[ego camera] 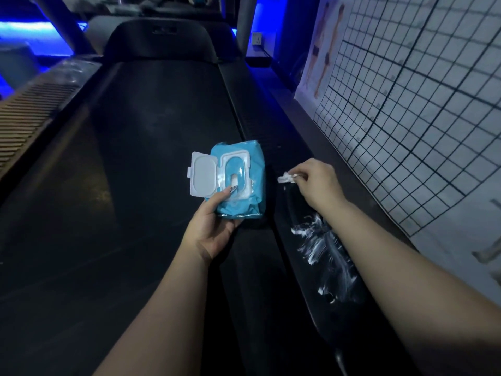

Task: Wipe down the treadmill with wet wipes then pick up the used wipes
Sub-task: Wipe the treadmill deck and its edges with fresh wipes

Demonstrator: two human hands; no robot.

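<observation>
our left hand (214, 229) grips the blue wipe pack (238, 202) from its 6 o'clock end, thumb on top. the lid (202, 176) is flipped open toward 9 o'clock, over the treadmill belt (135, 158). our right hand (317, 183) pinches a crumpled wipe (287, 177), which sticks out at that hand's 9 o'clock over the side rail (301, 280). white smears (322, 248) lie on the rail at the hand's 6 o'clock.
</observation>
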